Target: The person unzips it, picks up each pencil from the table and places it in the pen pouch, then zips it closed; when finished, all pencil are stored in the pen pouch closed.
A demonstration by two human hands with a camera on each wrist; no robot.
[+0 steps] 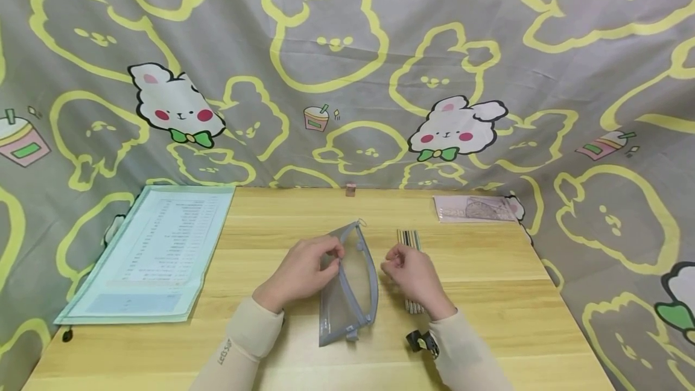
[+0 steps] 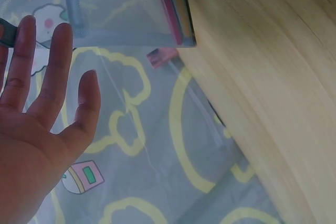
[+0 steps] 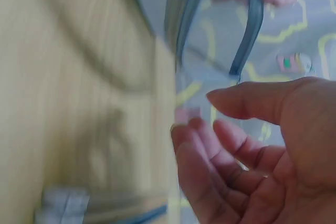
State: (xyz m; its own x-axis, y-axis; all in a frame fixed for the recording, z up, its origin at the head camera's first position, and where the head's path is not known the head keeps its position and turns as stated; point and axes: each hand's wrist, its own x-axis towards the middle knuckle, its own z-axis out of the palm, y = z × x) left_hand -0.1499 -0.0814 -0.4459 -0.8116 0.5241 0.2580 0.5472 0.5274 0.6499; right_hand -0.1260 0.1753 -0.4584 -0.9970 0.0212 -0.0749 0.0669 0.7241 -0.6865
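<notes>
Gaping along its zip, a grey-blue see-through mesh pouch (image 1: 332, 311) is at the middle of the light wood-grain table (image 1: 255, 343), between the person's two hands, its rim tapes bowed apart. The left hand (image 1: 301, 270) pinches the near-left side of that opening between thumb and fingers. The right hand (image 1: 409, 273) is just beside the pouch's other side, apart from it, holding nothing; its fingers curl loosely, and the right wrist view shows a gap between thumb and fingertips. Below this hand is a row of slim, striped, multicoloured sticks (image 1: 409, 238), partly hidden by it. Cream long sleeves (image 1: 252, 327) cover both forearms, and a black strap-like piece (image 1: 422, 343) sits by the right cuff. Farther out, a pale aqua translucent folder (image 1: 154, 252) with a printed sheet showing lies at the table's left, and a flat pinkish packet (image 1: 475, 209) lies at the back right. Behind hangs a grey curtain (image 1: 347, 107) printed with yellow animal outlines and white rabbits wearing green bows.
</notes>
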